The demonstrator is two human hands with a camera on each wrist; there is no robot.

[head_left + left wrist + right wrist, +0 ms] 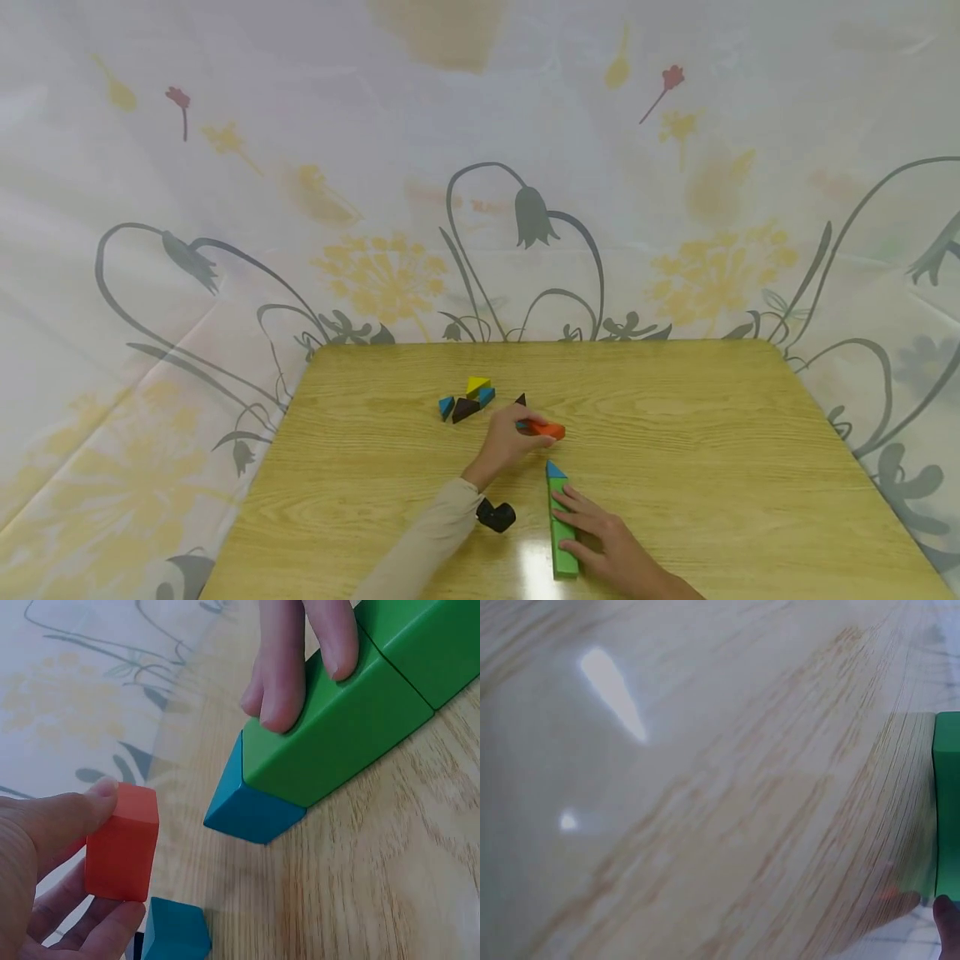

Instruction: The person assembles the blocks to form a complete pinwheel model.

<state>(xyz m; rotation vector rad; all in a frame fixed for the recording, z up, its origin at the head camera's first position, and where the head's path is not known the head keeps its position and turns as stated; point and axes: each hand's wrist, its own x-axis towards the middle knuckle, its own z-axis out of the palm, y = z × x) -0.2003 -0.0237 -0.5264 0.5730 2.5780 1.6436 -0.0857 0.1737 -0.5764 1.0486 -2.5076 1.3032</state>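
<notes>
My left hand (508, 442) pinches an orange-red block (121, 844) between thumb and fingers. Beyond the fingertips, a row of green blocks (564, 533) lies along the wooden table, with a blue triangular block (255, 810) touching its far end. Extended fingers of my right hand (611, 546) rest on top of the green row. Only the green edge and one fingertip show in the right wrist view. Close to the left hand are another blue block (176, 930) and a dark triangular block (521, 400), both partly hidden.
Left of the left hand sits a loose group: a yellow triangular block (477, 386), a dark one (466, 408) and two blue ones (446, 407). A black device (497, 515) is beside the left cuff. Behind the table (712, 467) hangs a flower-patterned sheet (300, 125).
</notes>
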